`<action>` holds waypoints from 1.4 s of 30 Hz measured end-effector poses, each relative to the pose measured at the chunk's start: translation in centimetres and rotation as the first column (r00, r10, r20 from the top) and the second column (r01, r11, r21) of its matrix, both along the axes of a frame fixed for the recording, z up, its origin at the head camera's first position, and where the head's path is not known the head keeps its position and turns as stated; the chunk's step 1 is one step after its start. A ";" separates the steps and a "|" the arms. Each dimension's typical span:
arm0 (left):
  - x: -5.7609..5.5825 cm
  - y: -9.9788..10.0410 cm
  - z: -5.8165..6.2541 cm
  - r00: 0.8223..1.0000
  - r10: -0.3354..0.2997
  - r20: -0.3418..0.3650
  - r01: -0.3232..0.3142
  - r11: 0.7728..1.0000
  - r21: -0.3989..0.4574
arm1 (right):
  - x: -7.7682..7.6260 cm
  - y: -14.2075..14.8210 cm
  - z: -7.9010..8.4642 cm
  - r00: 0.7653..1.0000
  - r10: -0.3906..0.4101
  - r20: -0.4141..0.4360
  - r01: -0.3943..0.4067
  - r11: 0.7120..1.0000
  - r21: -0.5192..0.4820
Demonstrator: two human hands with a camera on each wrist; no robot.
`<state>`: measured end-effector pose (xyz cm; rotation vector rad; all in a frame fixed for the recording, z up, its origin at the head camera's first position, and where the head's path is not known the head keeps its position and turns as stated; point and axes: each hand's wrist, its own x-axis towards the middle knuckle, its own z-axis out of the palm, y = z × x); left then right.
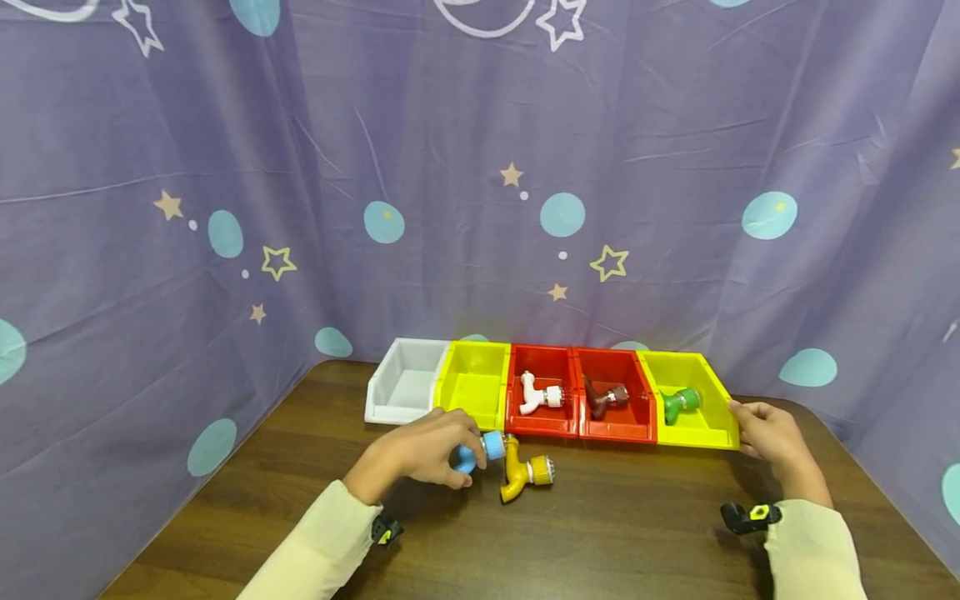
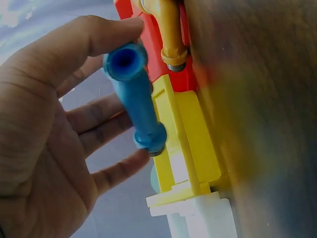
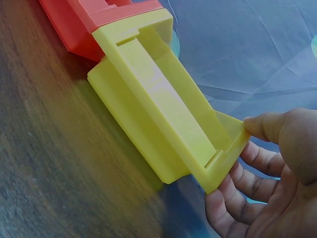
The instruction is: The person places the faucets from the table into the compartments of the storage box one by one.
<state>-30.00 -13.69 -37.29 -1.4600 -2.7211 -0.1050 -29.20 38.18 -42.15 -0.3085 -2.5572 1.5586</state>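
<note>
My left hand point(image 1: 431, 450) grips a blue toy-coloured tap point(image 2: 136, 101), its thumb on one side and fingers curled behind. The tap's hollow spout points at the left wrist camera, and its ribbed blue knob point(image 1: 493, 445) sticks out to the right in the head view. Just beside it on the table lies a mustard-yellow tap point(image 1: 514, 473). Over at the right end of the bin row, my right hand point(image 1: 774, 435) pinches the side wall of a yellow bin point(image 3: 156, 106), thumb on top and fingers beneath. A green tap point(image 1: 681, 405) lies inside that bin.
The joined row continues leftward: a red bin point(image 1: 618, 431) with a dark brown tap point(image 1: 603, 398), a red bin point(image 1: 542, 427) with a white tap point(image 1: 538, 393), a yellow bin point(image 1: 472, 388) and a white bin point(image 1: 405, 387). A patterned purple curtain point(image 1: 465, 125) hangs behind the wooden table point(image 1: 615, 533).
</note>
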 end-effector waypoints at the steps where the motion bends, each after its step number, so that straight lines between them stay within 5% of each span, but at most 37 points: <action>1: -0.1 0.0 0.0 1.000 -0.004 -0.014 0.004 1.000 0.007 | 0.0 0.0 -0.1 1.000 -0.002 0.004 0.002 1.000 -0.002; 13: -2.5 -0.3 1.0 0.994 0.022 -0.109 -0.019 0.999 0.033 | 0.4 0.1 -0.6 1.000 -0.012 -0.002 0.012 1.000 -0.008; 29: -8.2 -0.1 2.0 0.991 0.091 -0.102 -0.088 0.996 0.033 | 0.0 0.1 -0.4 1.000 -0.024 0.011 0.024 1.000 -0.004; 42: -11.0 0.8 1.8 0.991 0.105 -0.080 -0.106 0.994 -0.013 | -0.1 -0.3 0.1 1.000 -0.016 -0.001 0.016 1.000 -0.001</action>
